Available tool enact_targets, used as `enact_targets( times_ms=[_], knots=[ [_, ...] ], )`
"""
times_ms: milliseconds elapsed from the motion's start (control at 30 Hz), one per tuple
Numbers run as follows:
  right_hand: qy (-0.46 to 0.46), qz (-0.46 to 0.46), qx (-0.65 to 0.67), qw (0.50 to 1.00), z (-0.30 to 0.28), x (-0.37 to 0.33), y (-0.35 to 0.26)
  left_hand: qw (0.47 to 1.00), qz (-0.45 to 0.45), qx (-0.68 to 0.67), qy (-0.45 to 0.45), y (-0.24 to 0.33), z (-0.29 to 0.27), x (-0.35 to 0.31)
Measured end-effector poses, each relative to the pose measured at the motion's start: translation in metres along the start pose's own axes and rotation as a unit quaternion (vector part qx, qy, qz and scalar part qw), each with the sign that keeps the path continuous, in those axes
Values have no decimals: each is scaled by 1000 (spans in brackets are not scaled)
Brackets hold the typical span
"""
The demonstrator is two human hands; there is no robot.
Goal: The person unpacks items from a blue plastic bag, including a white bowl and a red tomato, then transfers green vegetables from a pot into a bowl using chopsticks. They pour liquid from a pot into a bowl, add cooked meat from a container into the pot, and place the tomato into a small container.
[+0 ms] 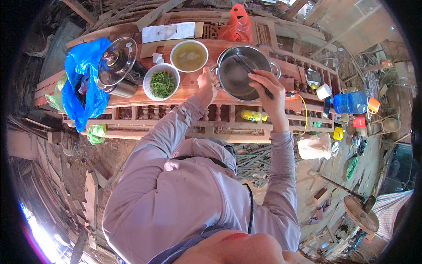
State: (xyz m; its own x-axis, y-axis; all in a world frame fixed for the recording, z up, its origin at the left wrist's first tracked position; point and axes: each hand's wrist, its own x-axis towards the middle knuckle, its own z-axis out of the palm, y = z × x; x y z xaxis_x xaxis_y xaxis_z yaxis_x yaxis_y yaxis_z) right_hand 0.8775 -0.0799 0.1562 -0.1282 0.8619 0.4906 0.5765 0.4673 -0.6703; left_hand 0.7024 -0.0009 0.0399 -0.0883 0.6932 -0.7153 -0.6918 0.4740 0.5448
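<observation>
A steel pot [233,78] with two loop handles stands on the wooden bench, with a little liquid or wet residue at its bottom. My left hand [206,84] is closed on the pot's left handle. Over the pot's right side, my right hand [268,83] grips dark chopsticks [243,64], whose tips reach into the pot. Left of the pot sit a white bowl of yellowish soup [190,56] and, closer to me, a white bowl of cooked greens [162,84].
A glass lid [118,57] rests over a steel container beside a blue plastic bag [83,79]. Behind the pot is a red bag [236,26]. A yellow bottle [252,115] lies at the near edge; a blue water jug [350,102] is right.
</observation>
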Motion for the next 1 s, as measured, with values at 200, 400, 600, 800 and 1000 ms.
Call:
enact_targets(
  times_ms=[200,400,600,800,1000],
  knots=[
    [-50,-43,-51,996,-1,21,29,999,14,44,10,-14,15,20],
    [134,-74,-66,986,-21,44,33,1000,4,19,-8,-21,8,42],
    [172,41,-55,983,-13,43,50,999,-13,-7,49,-23,28,45],
    [76,188,101,974,44,33,98,997,-13,8,79,-47,26,101],
    [205,192,407,869,46,71,97,995,-31,-74,66,-56,29,100]
  ],
)
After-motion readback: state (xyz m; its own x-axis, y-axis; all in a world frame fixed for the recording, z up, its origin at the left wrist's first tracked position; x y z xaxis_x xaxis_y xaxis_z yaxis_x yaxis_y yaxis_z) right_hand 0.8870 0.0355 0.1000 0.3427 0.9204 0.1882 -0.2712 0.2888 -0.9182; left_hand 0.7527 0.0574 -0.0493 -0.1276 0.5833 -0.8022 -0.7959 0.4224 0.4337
